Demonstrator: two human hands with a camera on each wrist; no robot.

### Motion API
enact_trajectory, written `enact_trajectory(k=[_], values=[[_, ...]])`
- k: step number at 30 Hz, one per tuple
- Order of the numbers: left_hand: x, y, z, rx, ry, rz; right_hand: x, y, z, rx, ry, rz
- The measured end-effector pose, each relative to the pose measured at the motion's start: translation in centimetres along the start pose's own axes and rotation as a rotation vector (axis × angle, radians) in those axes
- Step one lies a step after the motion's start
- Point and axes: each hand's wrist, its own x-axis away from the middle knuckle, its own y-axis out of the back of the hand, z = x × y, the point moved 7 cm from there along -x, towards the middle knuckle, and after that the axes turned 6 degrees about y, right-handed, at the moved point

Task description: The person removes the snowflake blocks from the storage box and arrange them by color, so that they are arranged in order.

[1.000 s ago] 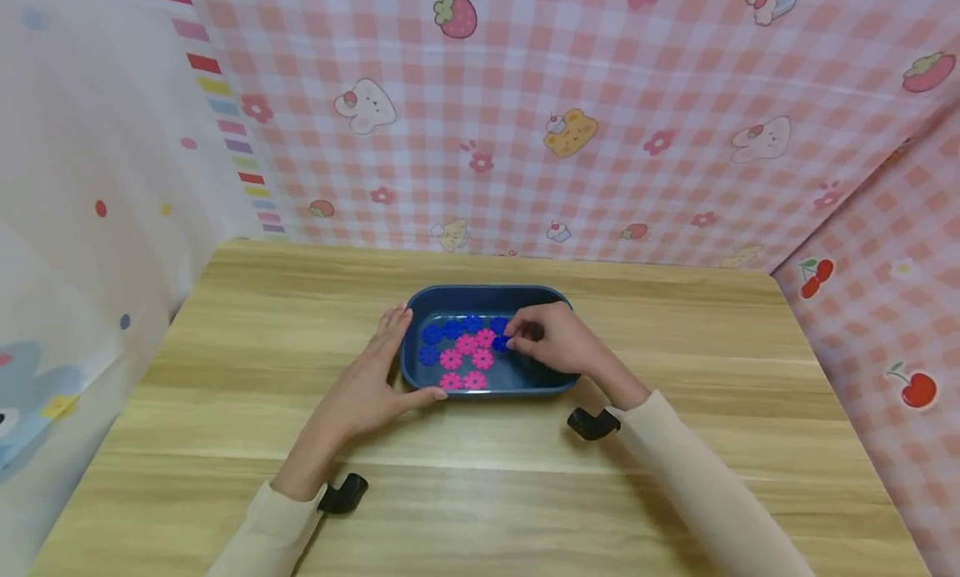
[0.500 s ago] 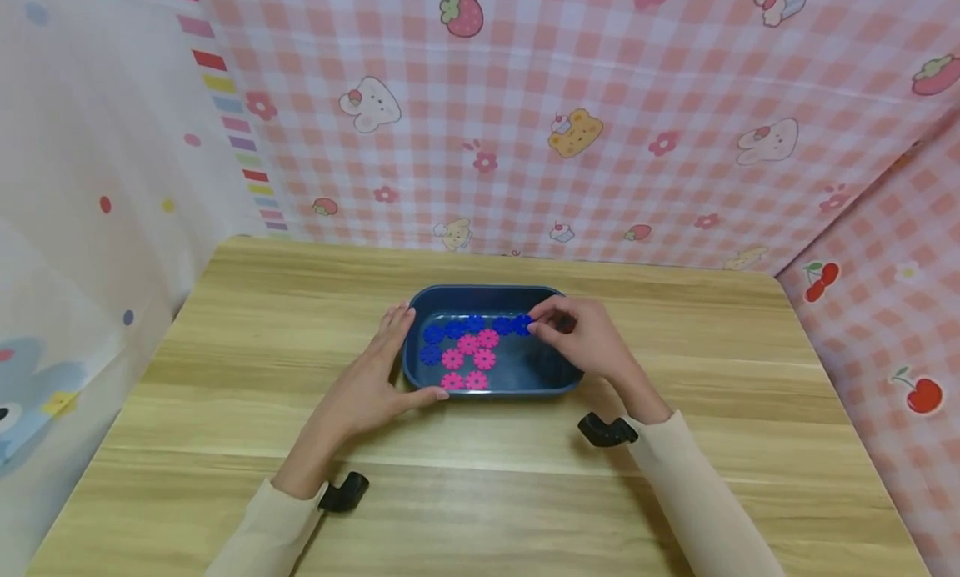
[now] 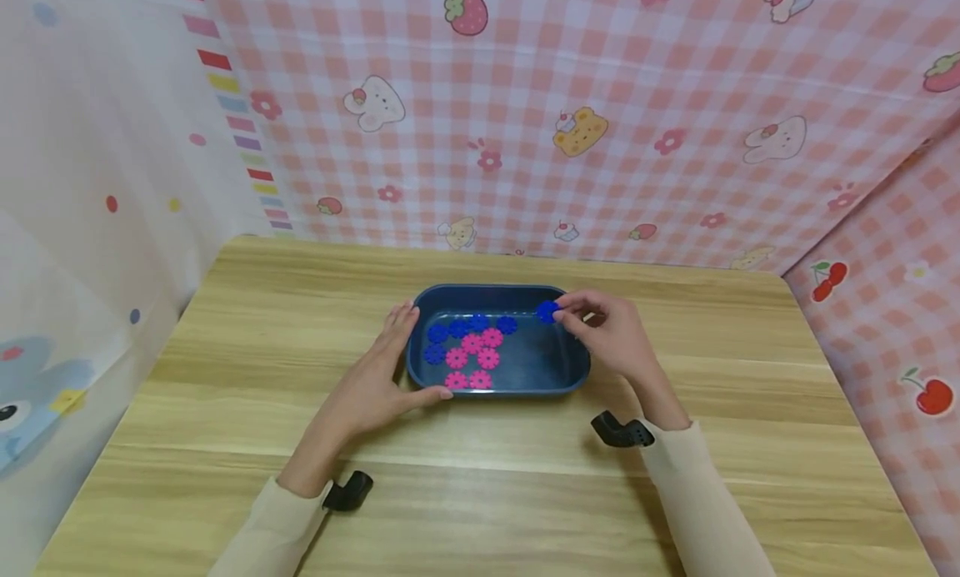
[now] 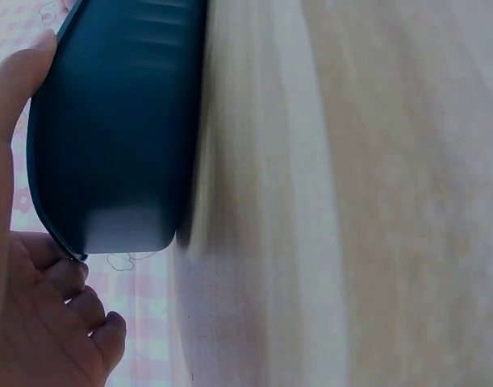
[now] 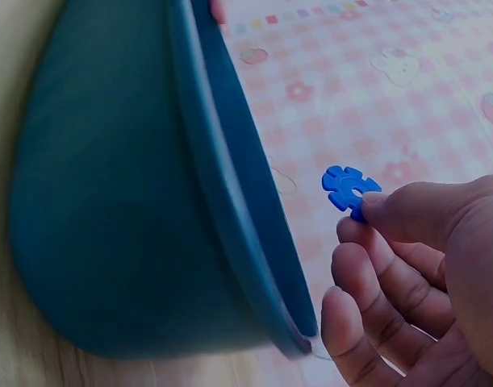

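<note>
A dark blue tray (image 3: 498, 391) with rounded corners sits on the table. My left hand (image 3: 367, 383) holds its left end, thumb on the front rim and fingers at the left side; the left wrist view has the thumb (image 4: 24, 76) over the rim. My right hand (image 3: 611, 331) pinches a blue snowflake disc (image 3: 547, 312) between thumb and fingertips, above the tray's back right corner. The disc's (image 5: 347, 192) notched edge and central hole show in the right wrist view. Several blue discs (image 3: 458, 328) and several pink discs (image 3: 472, 343) lie in the tray's left half.
The wooden table (image 3: 480, 494) reaches back to a pink checked cloth (image 3: 510, 102) with cartoon prints. A white cloth (image 3: 90, 185) hangs at the left and another checked cloth (image 3: 900, 310) at the right. Black wrist devices (image 3: 621, 430) sit at both cuffs.
The right hand has drawn one blue disc away from the others, rightward across the tray and up toward its back right corner. The left hand stays on the tray's left end.
</note>
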Motion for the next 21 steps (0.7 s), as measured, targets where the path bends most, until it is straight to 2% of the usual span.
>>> enact_trajectory(k=[8,14,21], values=[[0.0,-0.1,0.0,0.007,-0.004,-0.001,0.4,1.6,-1.3,-0.021,-0.052,-0.062],[0.0,-0.1,0.0,0.012,0.002,0.001,0.8,3.0,-2.7,-0.078,-0.1,-0.102],[0.0,-0.1,0.1,0.018,0.001,0.006,1.4,4.7,-5.7,-0.134,-0.192,-0.156]])
